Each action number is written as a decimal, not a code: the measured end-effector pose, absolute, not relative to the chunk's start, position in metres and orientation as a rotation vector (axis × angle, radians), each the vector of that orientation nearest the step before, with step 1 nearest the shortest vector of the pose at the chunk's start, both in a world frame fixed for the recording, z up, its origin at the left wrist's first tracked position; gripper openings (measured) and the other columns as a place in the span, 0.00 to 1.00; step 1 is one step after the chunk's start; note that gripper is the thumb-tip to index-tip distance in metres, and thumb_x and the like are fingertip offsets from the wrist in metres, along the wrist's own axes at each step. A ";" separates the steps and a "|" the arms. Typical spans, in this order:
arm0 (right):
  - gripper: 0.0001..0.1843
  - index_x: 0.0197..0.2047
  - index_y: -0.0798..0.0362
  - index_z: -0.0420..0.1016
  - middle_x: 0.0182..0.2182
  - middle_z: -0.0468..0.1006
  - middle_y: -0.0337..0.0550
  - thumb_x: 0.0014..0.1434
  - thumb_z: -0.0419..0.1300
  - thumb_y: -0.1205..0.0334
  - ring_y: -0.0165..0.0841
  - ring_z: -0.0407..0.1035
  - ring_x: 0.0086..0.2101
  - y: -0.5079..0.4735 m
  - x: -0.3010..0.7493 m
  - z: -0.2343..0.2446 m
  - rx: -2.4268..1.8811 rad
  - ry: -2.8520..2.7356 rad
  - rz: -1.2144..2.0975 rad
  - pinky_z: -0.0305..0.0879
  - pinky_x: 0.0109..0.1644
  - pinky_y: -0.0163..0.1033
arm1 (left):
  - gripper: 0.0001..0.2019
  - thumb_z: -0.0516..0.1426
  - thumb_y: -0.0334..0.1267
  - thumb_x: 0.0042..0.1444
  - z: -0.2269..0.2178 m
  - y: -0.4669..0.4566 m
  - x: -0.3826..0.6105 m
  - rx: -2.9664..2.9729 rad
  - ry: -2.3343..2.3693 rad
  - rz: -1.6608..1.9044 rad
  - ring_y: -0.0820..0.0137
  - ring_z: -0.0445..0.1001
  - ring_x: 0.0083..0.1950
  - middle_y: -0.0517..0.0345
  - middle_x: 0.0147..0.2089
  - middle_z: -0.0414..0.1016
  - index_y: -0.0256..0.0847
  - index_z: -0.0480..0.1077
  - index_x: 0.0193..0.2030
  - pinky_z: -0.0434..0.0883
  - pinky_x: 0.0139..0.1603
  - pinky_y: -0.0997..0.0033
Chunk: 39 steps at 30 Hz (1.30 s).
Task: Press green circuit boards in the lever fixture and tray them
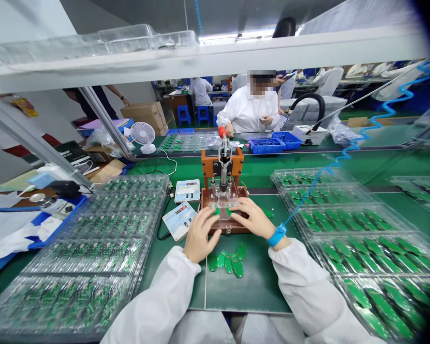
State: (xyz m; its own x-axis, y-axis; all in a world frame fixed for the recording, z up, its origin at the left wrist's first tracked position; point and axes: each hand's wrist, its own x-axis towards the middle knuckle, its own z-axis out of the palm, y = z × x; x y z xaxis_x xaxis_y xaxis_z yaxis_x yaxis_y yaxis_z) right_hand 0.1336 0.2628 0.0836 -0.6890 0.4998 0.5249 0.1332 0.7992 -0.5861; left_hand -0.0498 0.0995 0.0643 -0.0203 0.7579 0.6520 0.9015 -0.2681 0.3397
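Note:
A brown and orange press jig with a red-knobbed lever stands on the green mat in front of me. My left hand rests at the jig's front left, fingers curled on its clear plate by a small green circuit board. My right hand, with a blue wrist strap, lies on the jig's front right, fingers reaching onto the same plate. Whether either hand grips a board is hidden. Several loose green boards lie on the mat between my wrists.
Stacked clear trays of green boards fill the left and the right. Two small white meters sit left of the jig. A blue coiled cord runs from the strap. Across the bench sits a person in white, near blue bins and a fan.

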 end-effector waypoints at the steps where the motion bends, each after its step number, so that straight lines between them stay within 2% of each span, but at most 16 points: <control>1: 0.10 0.44 0.49 0.81 0.48 0.82 0.47 0.66 0.60 0.56 0.41 0.74 0.51 0.266 0.133 0.088 -0.491 -2.220 0.672 0.71 0.60 0.50 | 0.16 0.57 0.35 0.65 0.062 0.095 -0.045 -2.120 -1.692 -1.159 0.55 0.67 0.68 0.44 0.63 0.72 0.41 0.68 0.60 0.69 0.67 0.46; 4: 0.12 0.46 0.52 0.77 0.44 0.81 0.49 0.68 0.54 0.58 0.40 0.75 0.46 0.284 0.127 0.114 -0.607 -1.984 0.638 0.73 0.53 0.49 | 0.17 0.56 0.32 0.64 0.055 0.088 -0.035 -2.324 -1.496 -1.084 0.56 0.69 0.67 0.44 0.61 0.75 0.39 0.69 0.59 0.71 0.66 0.48; 6: 0.14 0.52 0.52 0.74 0.48 0.79 0.50 0.68 0.52 0.58 0.41 0.74 0.49 0.299 0.115 0.143 -0.639 -1.857 0.610 0.73 0.53 0.48 | 0.17 0.55 0.32 0.65 0.051 0.087 -0.031 -2.391 -1.477 -1.029 0.55 0.69 0.68 0.43 0.63 0.74 0.38 0.69 0.60 0.70 0.67 0.46; 8: 0.17 0.57 0.50 0.71 0.54 0.77 0.49 0.68 0.54 0.56 0.41 0.71 0.55 0.317 0.098 0.177 -0.593 -1.795 0.585 0.70 0.59 0.49 | 0.17 0.54 0.33 0.66 0.048 0.088 -0.030 -2.414 -1.501 -1.009 0.55 0.68 0.68 0.42 0.63 0.73 0.38 0.69 0.60 0.70 0.67 0.45; 10: 0.21 0.59 0.49 0.71 0.56 0.77 0.48 0.68 0.57 0.49 0.42 0.69 0.58 0.335 0.075 0.210 -0.522 -1.789 0.629 0.63 0.66 0.53 | 0.16 0.54 0.33 0.66 0.047 0.089 -0.031 -2.418 -1.518 -1.021 0.56 0.68 0.69 0.41 0.64 0.73 0.39 0.70 0.59 0.70 0.67 0.45; 11: 0.23 0.57 0.50 0.73 0.53 0.79 0.48 0.67 0.57 0.44 0.42 0.70 0.58 0.344 0.062 0.226 -0.505 -1.807 0.694 0.61 0.68 0.55 | 0.15 0.54 0.33 0.66 0.047 0.089 -0.032 -2.417 -1.517 -1.030 0.56 0.68 0.69 0.41 0.64 0.73 0.39 0.71 0.58 0.70 0.67 0.45; 13: 0.31 0.51 0.54 0.76 0.44 0.82 0.48 0.67 0.53 0.35 0.42 0.75 0.51 0.358 0.039 0.252 -0.491 -1.861 0.894 0.66 0.64 0.57 | 0.14 0.54 0.33 0.66 0.047 0.089 -0.032 -2.411 -1.503 -1.040 0.56 0.69 0.68 0.41 0.63 0.73 0.38 0.72 0.56 0.70 0.67 0.46; 15: 0.37 0.46 0.58 0.78 0.36 0.82 0.47 0.66 0.50 0.29 0.38 0.78 0.42 0.364 0.024 0.272 -0.455 -1.885 1.097 0.74 0.55 0.53 | 0.12 0.55 0.32 0.65 0.047 0.089 -0.032 -2.405 -1.491 -1.041 0.57 0.70 0.67 0.42 0.63 0.74 0.37 0.73 0.54 0.70 0.67 0.47; 17: 0.38 0.47 0.58 0.78 0.35 0.82 0.44 0.64 0.52 0.29 0.34 0.78 0.38 0.356 0.022 0.288 -0.345 -1.867 1.161 0.77 0.50 0.47 | 0.11 0.55 0.31 0.65 0.046 0.089 -0.032 -2.401 -1.492 -1.041 0.57 0.69 0.68 0.42 0.64 0.73 0.37 0.73 0.52 0.70 0.68 0.47; 20: 0.31 0.55 0.53 0.77 0.41 0.82 0.40 0.66 0.56 0.34 0.32 0.77 0.42 0.316 0.043 0.300 -0.166 -1.841 0.921 0.77 0.52 0.44 | 0.11 0.54 0.31 0.65 0.045 0.089 -0.032 -2.404 -1.502 -1.047 0.57 0.69 0.68 0.44 0.64 0.73 0.38 0.74 0.51 0.70 0.67 0.47; 25: 0.20 0.64 0.46 0.72 0.52 0.81 0.40 0.75 0.51 0.53 0.35 0.76 0.52 0.231 0.092 0.282 -0.170 -1.948 0.506 0.73 0.62 0.47 | 0.10 0.54 0.30 0.65 0.044 0.091 -0.033 -2.406 -1.488 -1.078 0.57 0.69 0.68 0.44 0.64 0.73 0.39 0.74 0.49 0.70 0.66 0.46; 29: 0.21 0.66 0.44 0.70 0.57 0.78 0.40 0.74 0.50 0.64 0.37 0.73 0.58 0.203 0.105 0.250 -0.199 -1.974 0.395 0.71 0.65 0.48 | 0.09 0.55 0.30 0.64 0.043 0.091 -0.032 -2.399 -1.488 -1.089 0.57 0.68 0.68 0.44 0.64 0.73 0.39 0.74 0.48 0.70 0.67 0.48; 35: 0.22 0.63 0.43 0.73 0.59 0.77 0.38 0.71 0.53 0.71 0.39 0.68 0.63 0.203 0.105 0.207 -0.178 -1.954 0.498 0.68 0.69 0.50 | 0.09 0.55 0.30 0.64 0.044 0.091 -0.032 -2.398 -1.501 -1.108 0.59 0.68 0.68 0.46 0.64 0.73 0.40 0.74 0.48 0.69 0.67 0.50; 39: 0.26 0.64 0.43 0.72 0.61 0.75 0.40 0.69 0.53 0.76 0.41 0.65 0.65 0.207 0.103 0.181 -0.135 -1.939 0.495 0.68 0.69 0.53 | 0.09 0.55 0.28 0.63 0.044 0.093 -0.031 -2.383 -1.481 -1.147 0.59 0.70 0.66 0.46 0.63 0.74 0.39 0.74 0.47 0.70 0.66 0.50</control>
State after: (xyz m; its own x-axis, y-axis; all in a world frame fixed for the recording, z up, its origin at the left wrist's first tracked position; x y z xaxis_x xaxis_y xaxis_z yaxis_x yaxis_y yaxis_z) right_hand 0.1031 0.2069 0.1808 -0.4149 0.3160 0.8533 -0.1316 0.9071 -0.3999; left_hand -0.0307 0.0928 0.0438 0.2385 0.7241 0.6472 0.8078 -0.5178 0.2816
